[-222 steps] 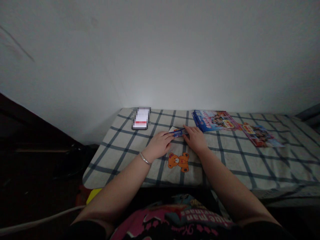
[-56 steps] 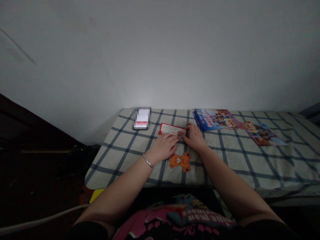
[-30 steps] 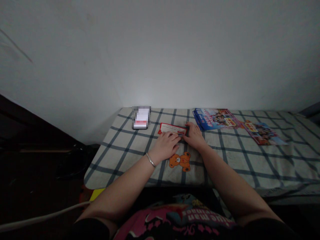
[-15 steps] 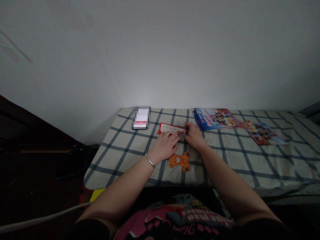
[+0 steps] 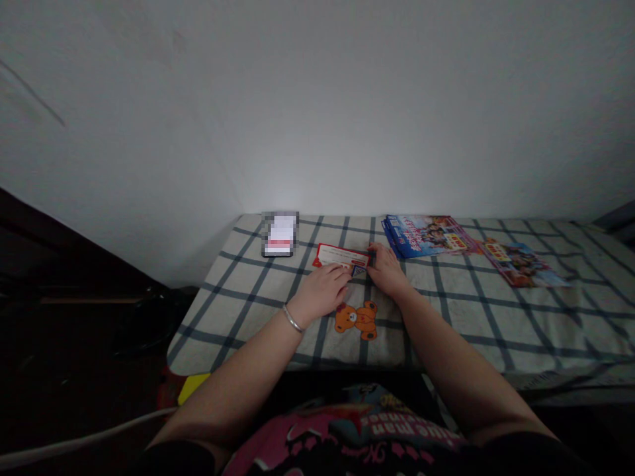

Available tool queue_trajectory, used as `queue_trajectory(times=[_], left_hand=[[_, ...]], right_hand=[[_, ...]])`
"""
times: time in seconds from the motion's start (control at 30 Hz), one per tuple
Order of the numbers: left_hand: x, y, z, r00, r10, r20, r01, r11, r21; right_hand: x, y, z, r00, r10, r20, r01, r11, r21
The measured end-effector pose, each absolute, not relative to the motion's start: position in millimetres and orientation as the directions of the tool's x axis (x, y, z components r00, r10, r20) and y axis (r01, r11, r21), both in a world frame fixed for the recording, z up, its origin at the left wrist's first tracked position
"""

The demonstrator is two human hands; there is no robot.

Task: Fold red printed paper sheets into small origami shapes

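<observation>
On the navy-checked white cloth [image 5: 546, 330], the left hand [image 5: 321, 293] and right hand [image 5: 387, 272] hold a red-edged white paper card [image 5: 336, 254] flat, fingers [image 5: 341, 272] pressed together along its edges.

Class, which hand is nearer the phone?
Left. The left hand touches the red card, to the right of the phone; the right hand is farther right, at the card's far end.

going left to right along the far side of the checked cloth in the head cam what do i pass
pixelated phone → red-edged leaflet → blue booklet → colourful magazine
</observation>
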State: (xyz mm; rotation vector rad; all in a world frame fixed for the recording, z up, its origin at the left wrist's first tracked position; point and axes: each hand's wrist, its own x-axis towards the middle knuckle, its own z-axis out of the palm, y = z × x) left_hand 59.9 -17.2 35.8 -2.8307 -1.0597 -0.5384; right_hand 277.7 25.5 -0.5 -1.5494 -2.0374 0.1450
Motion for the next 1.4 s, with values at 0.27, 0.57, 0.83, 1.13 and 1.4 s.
queue_trajectory(times=[0.27, 0.57, 0.83, 1.13, 1.4], left_hand=[[55.3, -15.0, 34.8, 0.686, 0.65, 0.327, 0.657, -0.747, 0.106], [60.8, -22.1, 30.4, 0.654, 0.685, 0.321, 0.663, -0.723, 0.193], [61.9, -25.2, 33.2, 0.672, 0.67, 0.315, 0.66, -0.735, 0.156], [57.4, -20.5, 34.3, 0.679, 0.654, 0.333, 0.641, -0.75, 0.167], [44.8, -12.0, 34.0, 0.485, 0.744, 0.46, 0.717, -0.639, 0.279]], right_hand=[[279.9, 26.5, -1.2, -0.172, 0.913, 0.369, 0.843, 0.33, -0.426], [279.9, 27.2, 1.7, -0.166, 0.911, 0.376, 0.835, 0.333, -0.438], [282.2, 27.4, 5.0, -0.235, 0.898, 0.372, 0.831, 0.384, -0.402], [279.3, 21.7, 10.1, -0.257, 0.901, 0.35, 0.852, 0.382, -0.358], [280.8, 22.1, 13.4, -0.286, 0.888, 0.36, 0.826, 0.419, -0.377]])
